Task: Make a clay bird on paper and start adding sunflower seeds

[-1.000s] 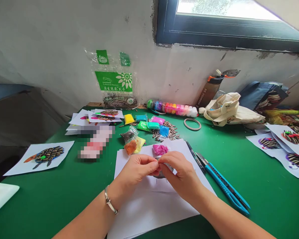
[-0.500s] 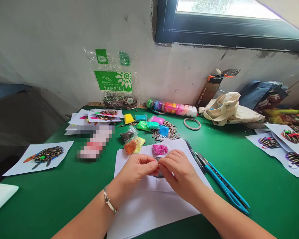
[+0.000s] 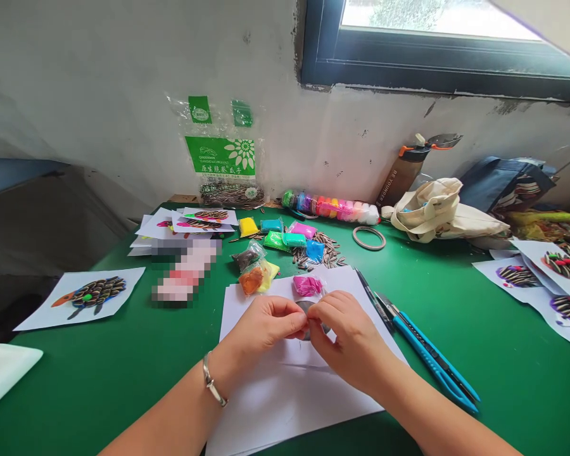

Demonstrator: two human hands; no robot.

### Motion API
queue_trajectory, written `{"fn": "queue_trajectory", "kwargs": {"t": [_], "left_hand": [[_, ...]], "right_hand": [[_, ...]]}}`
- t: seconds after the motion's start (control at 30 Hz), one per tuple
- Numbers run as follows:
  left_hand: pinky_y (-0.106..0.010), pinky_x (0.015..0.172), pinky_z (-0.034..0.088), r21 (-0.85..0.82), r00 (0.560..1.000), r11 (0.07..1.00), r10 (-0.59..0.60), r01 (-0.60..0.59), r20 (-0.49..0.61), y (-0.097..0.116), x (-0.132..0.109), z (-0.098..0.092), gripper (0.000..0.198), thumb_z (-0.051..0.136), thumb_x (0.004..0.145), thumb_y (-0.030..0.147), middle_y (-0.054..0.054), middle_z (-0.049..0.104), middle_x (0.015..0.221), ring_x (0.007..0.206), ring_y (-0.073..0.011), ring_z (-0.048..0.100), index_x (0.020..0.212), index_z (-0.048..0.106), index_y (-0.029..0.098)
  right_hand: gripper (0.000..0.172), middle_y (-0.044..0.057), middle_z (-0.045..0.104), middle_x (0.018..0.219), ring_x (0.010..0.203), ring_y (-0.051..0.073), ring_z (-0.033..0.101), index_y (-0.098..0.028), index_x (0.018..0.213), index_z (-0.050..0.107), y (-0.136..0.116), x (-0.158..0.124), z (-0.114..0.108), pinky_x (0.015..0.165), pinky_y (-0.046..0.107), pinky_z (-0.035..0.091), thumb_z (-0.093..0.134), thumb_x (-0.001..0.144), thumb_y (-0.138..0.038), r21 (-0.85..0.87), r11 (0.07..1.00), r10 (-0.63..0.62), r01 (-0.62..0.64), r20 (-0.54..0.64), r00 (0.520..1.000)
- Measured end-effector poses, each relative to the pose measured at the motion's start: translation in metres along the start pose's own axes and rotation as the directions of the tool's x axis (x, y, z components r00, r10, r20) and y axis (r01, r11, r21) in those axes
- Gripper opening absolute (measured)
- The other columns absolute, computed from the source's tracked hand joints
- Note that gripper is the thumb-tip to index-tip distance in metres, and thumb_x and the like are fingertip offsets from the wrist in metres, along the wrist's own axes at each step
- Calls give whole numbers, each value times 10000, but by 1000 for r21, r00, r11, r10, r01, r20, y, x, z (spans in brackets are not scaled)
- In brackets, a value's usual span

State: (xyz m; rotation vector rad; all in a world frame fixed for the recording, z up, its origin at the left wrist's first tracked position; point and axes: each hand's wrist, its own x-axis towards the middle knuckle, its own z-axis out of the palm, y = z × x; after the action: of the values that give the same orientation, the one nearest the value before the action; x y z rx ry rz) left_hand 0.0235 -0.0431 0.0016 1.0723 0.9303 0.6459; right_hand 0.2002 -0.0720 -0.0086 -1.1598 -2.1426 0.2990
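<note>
My left hand (image 3: 266, 326) and my right hand (image 3: 349, 339) meet fingertip to fingertip above a stack of white paper (image 3: 285, 411). Thumb and forefinger are pinched on each hand, and whatever lies between them is too small or hidden to name. Directly beneath the fingers is a dark grey round piece (image 3: 306, 305) on the paper, partly covered by the hands. Just beyond it sits a packet of magenta clay (image 3: 308, 285). An orange clay packet (image 3: 251, 280) rests at the paper's far left corner.
Blue tweezers (image 3: 437, 361) and a black pen (image 3: 375, 297) lie right of the paper. Behind are colored clay packets (image 3: 275, 240), loose sunflower seeds (image 3: 332, 258) and a tape roll (image 3: 369, 238). Seed-covered fish pictures (image 3: 99, 294) lie left, others (image 3: 517, 277) right.
The whole view has shifted slightly. Both hands stay pinched together over the grey piece; the right fingers have shifted a little, showing more of it.
</note>
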Motion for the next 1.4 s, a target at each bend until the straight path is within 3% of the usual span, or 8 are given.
{"fn": "queue_trajectory", "kwargs": {"t": [0.33,0.53,0.7,0.93,1.07,1.23,1.33,1.4], "left_hand": [[-238,662,447,-10,999,999,36,-37,-38,-2,1,0,94,722,730,225,-2,636,703,674,-119,559,763,689,143],[-274,698,485,-64,996,998,-27,21,-85,1,1,0,203,774,656,266,-15,672,750,685,-143,606,799,693,146],[-281,694,499,-44,994,999,-33,29,-105,1,1,-3,283,798,672,371,-40,688,746,680,-152,624,810,707,141],[-274,626,500,-13,990,1000,11,-13,-139,1,4,-8,363,832,611,451,-12,623,628,604,-139,588,691,652,146],[-283,655,511,-31,989,999,-11,7,-144,1,3,-8,335,837,613,413,-13,644,659,615,-136,599,737,671,149],[-300,730,518,-57,990,997,-50,43,-132,2,2,-6,356,828,633,388,-53,705,796,697,-155,638,870,716,148],[-278,674,504,-31,992,999,-41,38,-117,1,3,-7,330,811,656,423,-35,678,720,647,-139,605,800,710,144],[-254,624,480,-11,994,1000,-25,24,-108,2,3,-8,322,806,664,438,-15,642,655,603,-122,568,723,687,145]], "right_hand": [[153,36,595,751,704,173,525,-189,866,614,2,-2,1,642,287,411,489,875,-101,103,992,79,-79,6,997],[240,58,641,811,734,174,574,-203,941,658,5,-1,-1,636,276,447,434,921,-120,114,988,96,-100,41,995],[186,11,667,750,656,142,586,-215,859,653,10,-1,-2,597,242,450,482,930,-196,133,973,192,-188,-14,981],[266,-46,528,537,489,96,444,-202,648,576,10,2,-10,459,204,363,595,877,-335,210,932,316,-295,-69,946],[120,-15,671,718,622,126,579,-219,850,667,10,-1,-8,568,218,453,558,894,-242,250,926,297,-283,-20,955],[233,24,734,921,819,174,670,-243,1064,683,15,-3,-4,724,278,515,486,940,-233,271,929,266,-252,-14,964],[229,4,709,744,665,148,641,-223,879,704,15,-1,-6,595,238,482,492,943,-280,234,933,280,-275,12,960],[313,-20,617,570,523,118,551,-207,682,656,13,0,-9,486,220,406,514,932,-328,183,939,294,-292,20,956]]}}
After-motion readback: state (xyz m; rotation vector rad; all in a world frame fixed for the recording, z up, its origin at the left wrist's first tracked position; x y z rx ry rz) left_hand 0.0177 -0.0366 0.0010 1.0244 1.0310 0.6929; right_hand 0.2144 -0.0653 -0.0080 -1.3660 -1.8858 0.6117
